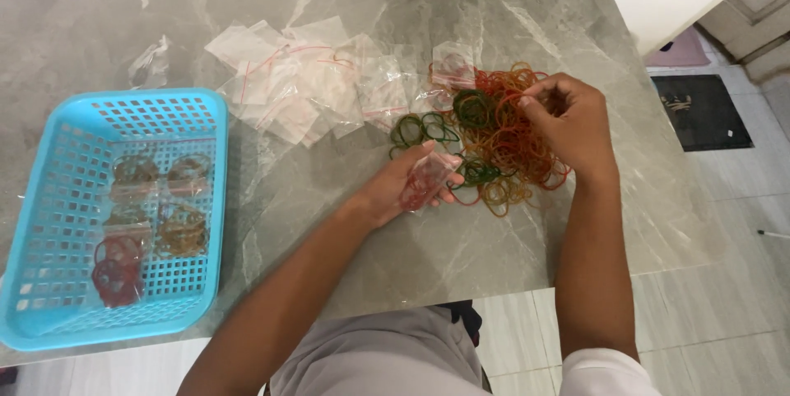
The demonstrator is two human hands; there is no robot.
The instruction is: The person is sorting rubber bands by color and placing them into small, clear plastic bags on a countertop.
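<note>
My left hand (405,185) holds a small clear plastic bag (428,178) with red rubber bands inside it, just left of a loose pile of rubber bands (498,137) in red, orange and green on the grey marble table (370,240). My right hand (568,120) rests on the pile's right side, its fingertips pinching an orange band near the top of the heap. A few green bands (420,127) lie spread at the pile's left edge.
Several empty clear zip bags (304,79) lie scattered behind the pile. A blue plastic basket (49,199) at the left holds several filled bags of bands (119,268). The table's front edge runs near my lap; tiled floor and a dark mat (704,112) are at the right.
</note>
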